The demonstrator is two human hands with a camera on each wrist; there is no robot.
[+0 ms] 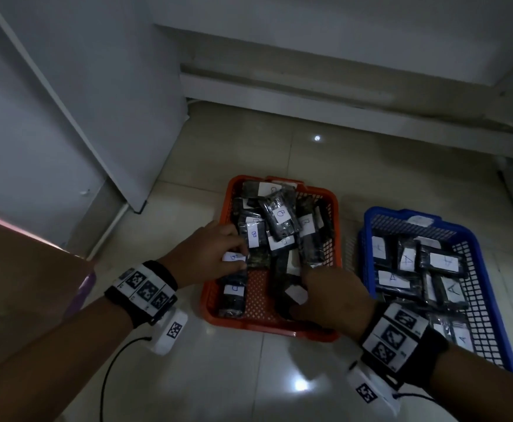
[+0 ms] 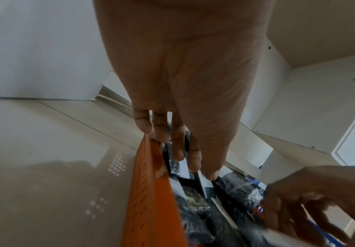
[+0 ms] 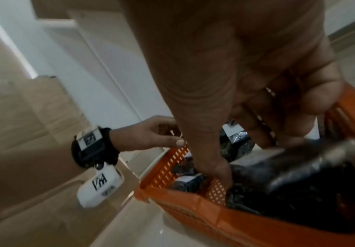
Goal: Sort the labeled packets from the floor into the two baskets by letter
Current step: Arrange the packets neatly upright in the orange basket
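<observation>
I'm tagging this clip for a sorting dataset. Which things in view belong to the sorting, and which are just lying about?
Part of the job:
- orange basket with B packets
- blue basket with A packets
- left hand, fingers on a labeled packet
- right hand, gripping a dark packet

Just there:
- cardboard box
- white cabinet
- tiled floor

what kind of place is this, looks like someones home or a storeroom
Probably an indoor room at home, in a corner on the floor: glossy beige floor tiles, white cabinet panels, and an orange basket and blue basket set directly on them.
</observation>
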